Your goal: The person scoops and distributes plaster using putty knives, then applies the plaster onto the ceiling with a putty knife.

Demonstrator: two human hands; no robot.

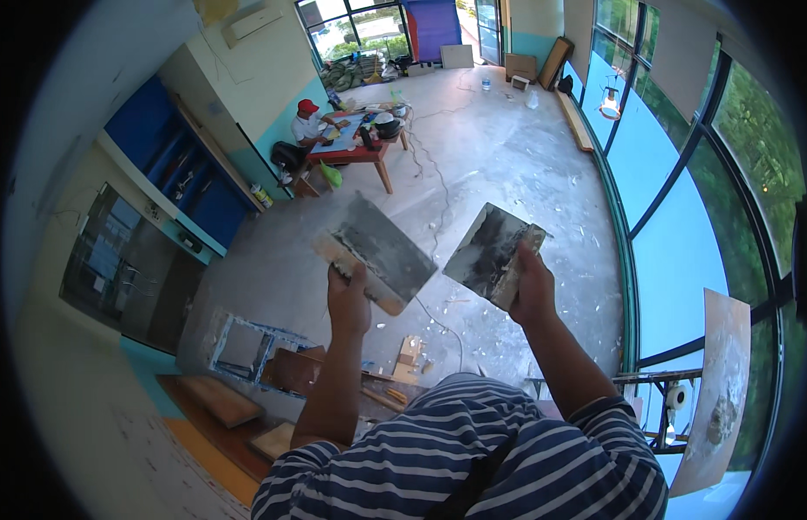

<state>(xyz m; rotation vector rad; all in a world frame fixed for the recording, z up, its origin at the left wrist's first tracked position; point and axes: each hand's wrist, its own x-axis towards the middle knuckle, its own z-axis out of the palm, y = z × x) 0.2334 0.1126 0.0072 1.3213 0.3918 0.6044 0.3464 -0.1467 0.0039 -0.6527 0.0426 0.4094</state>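
Note:
My left hand [350, 299] grips a flat metal plastering blade [382, 251] with a pale, smeared edge, held out in front of me at a tilt. My right hand [532, 286] grips a second, squarer metal blade [486, 251], darkly streaked and smeared with pale material, its handle strip under my fingers. The two blades are close at their facing corners, with a narrow gap between them. Both hands are closed on their tools.
A person in a red cap [310, 128] sits at a red table [369, 156]. Cables cross the dusty floor [542, 147]. Below me are a blue frame [233, 334] and boards [217, 400]. A black stand [659, 379] with a pale panel [709, 390] is by the right windows.

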